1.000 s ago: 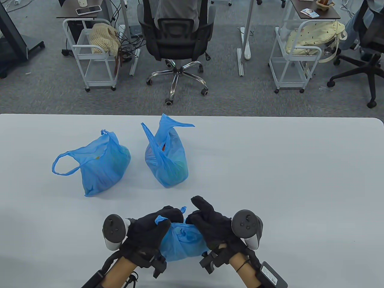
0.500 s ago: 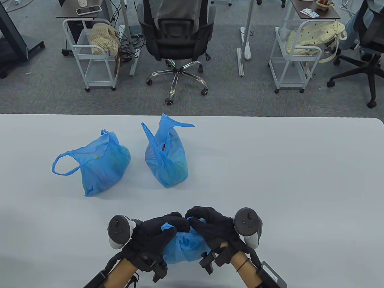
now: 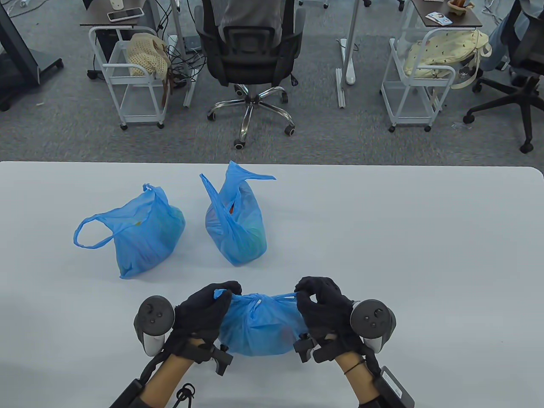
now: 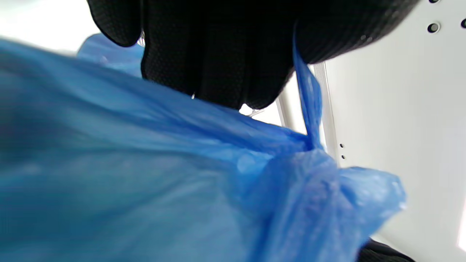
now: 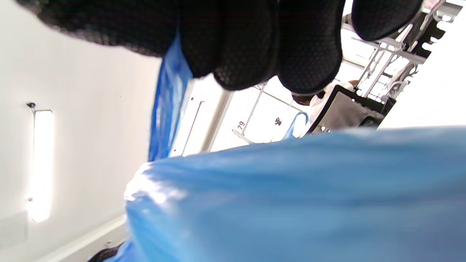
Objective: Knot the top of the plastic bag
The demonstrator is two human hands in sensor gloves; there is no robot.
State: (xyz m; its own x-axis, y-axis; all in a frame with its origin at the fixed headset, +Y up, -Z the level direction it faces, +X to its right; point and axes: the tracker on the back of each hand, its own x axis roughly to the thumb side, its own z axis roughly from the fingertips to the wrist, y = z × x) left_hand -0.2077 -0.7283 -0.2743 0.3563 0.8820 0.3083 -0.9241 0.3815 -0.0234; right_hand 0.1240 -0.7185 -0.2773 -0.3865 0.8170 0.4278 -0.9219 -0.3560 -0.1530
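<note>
While its two handle strips are drawn out sideways from a small crossing at its top, the near blue bag sits on the white surface directly between the two hands. One strip runs to the left hand, whose curled fingertips pinch its end; the left wrist view shows that strip rising taut from the gathered plastic up into the black glove. The other strip runs to the right hand, pinched between thumb and fingers, and in the right wrist view it hangs from the gloved fingers. Beyond the hands, farther up the surface, stand two more blue bags: one ahead of the left hand with its handles sticking up loose, and another off to that hand's outer side, a handle loop lying open beside it.
</note>
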